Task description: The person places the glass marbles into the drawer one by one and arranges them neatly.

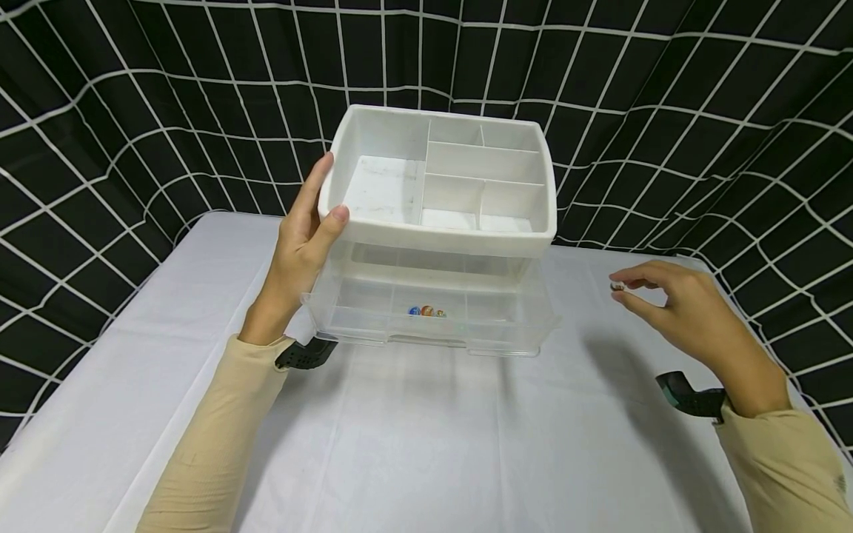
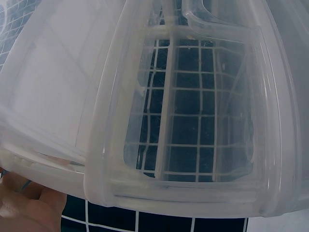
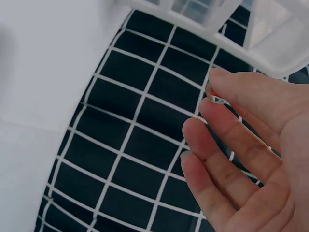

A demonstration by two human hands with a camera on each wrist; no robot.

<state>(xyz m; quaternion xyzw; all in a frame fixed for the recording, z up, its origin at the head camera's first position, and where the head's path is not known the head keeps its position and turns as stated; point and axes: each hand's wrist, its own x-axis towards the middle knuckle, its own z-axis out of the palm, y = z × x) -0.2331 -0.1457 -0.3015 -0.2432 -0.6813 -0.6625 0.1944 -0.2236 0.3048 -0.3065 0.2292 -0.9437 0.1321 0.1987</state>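
Note:
A white plastic organizer box (image 1: 446, 234) has an open divided top, with a clear drawer (image 1: 500, 311) pulled out at its front. Several small glass marbles (image 1: 427, 311), blue and orange among them, lie together in the drawer's middle section. My left hand (image 1: 300, 244) grips the box's left side, thumb on the front corner of the rim and fingers along the outside. Off to the right, my right hand (image 1: 680, 303) pinches a small clear marble (image 1: 617, 286) between thumb and index finger. In the right wrist view that marble (image 3: 217, 99) shows partly behind the fingertips.
A white cloth (image 1: 413, 444) covers the table beneath the box. Black curtain with a white grid (image 1: 266, 96) surrounds the table at the back and sides. The top tray's compartments are separated by thin white dividers (image 1: 424, 185).

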